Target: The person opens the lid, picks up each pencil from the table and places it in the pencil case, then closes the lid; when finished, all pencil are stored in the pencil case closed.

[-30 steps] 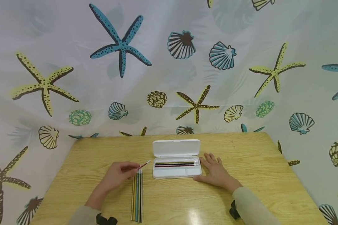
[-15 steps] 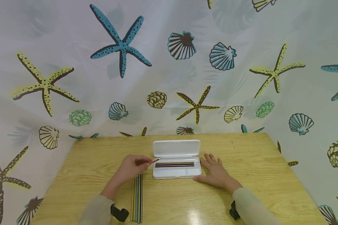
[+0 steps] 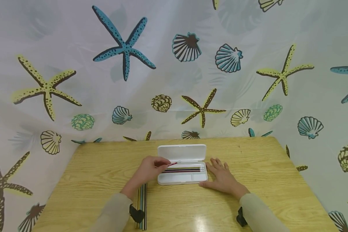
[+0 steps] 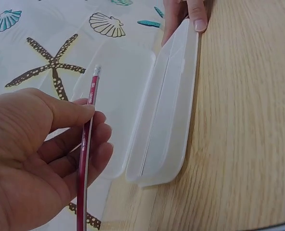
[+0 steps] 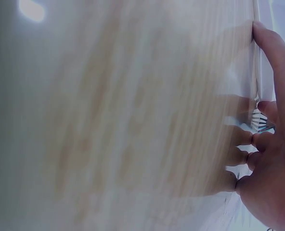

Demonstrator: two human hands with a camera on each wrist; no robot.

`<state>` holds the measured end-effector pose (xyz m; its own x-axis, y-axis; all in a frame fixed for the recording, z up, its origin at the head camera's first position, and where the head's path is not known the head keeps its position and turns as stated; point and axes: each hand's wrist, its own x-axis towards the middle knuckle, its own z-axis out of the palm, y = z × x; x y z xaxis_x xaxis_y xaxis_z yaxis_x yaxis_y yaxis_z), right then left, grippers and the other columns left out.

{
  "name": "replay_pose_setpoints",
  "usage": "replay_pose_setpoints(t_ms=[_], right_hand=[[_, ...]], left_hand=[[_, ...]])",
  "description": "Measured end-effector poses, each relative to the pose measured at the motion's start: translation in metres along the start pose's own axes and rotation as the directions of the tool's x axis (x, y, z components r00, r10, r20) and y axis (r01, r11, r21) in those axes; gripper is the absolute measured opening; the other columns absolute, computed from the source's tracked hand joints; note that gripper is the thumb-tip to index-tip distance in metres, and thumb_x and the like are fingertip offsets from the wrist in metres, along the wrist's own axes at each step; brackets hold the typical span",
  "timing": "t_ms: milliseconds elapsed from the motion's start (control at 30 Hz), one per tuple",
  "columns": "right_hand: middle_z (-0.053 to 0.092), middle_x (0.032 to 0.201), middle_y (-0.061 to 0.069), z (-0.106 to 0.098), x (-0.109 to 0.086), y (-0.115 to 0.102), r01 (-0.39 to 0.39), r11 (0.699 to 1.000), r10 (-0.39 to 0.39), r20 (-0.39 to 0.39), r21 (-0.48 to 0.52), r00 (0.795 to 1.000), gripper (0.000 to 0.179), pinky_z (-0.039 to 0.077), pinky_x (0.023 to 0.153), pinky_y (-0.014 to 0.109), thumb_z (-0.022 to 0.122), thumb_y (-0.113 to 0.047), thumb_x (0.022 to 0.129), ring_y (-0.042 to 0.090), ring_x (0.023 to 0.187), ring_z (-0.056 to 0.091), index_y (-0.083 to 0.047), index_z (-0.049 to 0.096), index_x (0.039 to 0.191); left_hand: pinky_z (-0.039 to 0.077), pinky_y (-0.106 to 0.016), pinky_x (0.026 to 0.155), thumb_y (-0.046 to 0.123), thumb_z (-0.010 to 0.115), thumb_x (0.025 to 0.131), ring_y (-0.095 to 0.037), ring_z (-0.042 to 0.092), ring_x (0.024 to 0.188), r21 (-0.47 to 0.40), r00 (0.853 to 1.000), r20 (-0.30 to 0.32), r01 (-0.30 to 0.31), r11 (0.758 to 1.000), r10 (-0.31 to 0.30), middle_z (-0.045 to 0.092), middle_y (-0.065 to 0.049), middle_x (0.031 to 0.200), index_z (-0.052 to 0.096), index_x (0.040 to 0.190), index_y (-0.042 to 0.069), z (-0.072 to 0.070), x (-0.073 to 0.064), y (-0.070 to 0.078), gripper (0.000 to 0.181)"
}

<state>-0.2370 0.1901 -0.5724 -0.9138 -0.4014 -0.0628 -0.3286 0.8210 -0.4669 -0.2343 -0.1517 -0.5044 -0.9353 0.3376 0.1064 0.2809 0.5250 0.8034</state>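
Observation:
My left hand [image 3: 150,169] pinches a red pencil [image 4: 86,137] between thumb and fingers, its white eraser end pointing up and away in the left wrist view. It hovers over the left part of a white pencil case [image 3: 177,183], whose lid [image 3: 188,152] stands raised at the back. Inside the case several pencils [image 3: 185,169] lie side by side in the rear part, eraser ends to the right. My right hand [image 3: 223,177] rests on the table with fingers spread, thumb and fingertips against the case's right end.
Several more pencils [image 3: 142,196] lie lengthwise on the wooden table [image 3: 249,161], partly hidden under my left forearm. A cloth [image 3: 162,80] printed with starfish and shells hangs behind the table and along both sides.
My left hand has carried the red pencil rightward from above the loose pencils to over the case. The right hand and case have stayed in place.

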Motion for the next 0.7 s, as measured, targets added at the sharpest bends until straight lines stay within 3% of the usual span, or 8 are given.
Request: replay_pose_setpoints(t_ms=[300, 700], right_hand=[[0.02, 0.174, 0.023, 0.0, -0.001, 0.0, -0.003, 1.0, 0.003, -0.003, 0.004, 1.0, 0.103, 0.003, 0.128, 0.07, 0.07, -0.07, 0.089, 0.044, 0.164, 0.009, -0.01, 0.035, 0.165], [0.022, 0.174, 0.023, 0.0, 0.0, 0.0, -0.005, 1.0, 0.005, -0.008, 0.0, 1.0, 0.102, 0.005, 0.128, 0.07, 0.07, -0.071, 0.089, 0.044, 0.163, 0.01, -0.011, 0.037, 0.164]], left_hand=[[0.057, -0.025, 0.075, 0.013, 0.074, 0.1, -0.011, 0.067, 0.089, -0.001, 1.0, 0.019, 0.001, 1.0, -0.001, 0.08, -0.003, 0.106, 0.082, 0.11, 0.012, 0.017, 0.016, 0.011, 0.013], [0.056, -0.026, 0.075, 0.011, 0.073, 0.099, -0.012, 0.069, 0.088, 0.08, 0.997, 0.021, -0.07, 0.994, 0.069, 0.081, -0.004, 0.104, 0.083, 0.107, 0.011, 0.041, 0.039, 0.018, 0.012]])
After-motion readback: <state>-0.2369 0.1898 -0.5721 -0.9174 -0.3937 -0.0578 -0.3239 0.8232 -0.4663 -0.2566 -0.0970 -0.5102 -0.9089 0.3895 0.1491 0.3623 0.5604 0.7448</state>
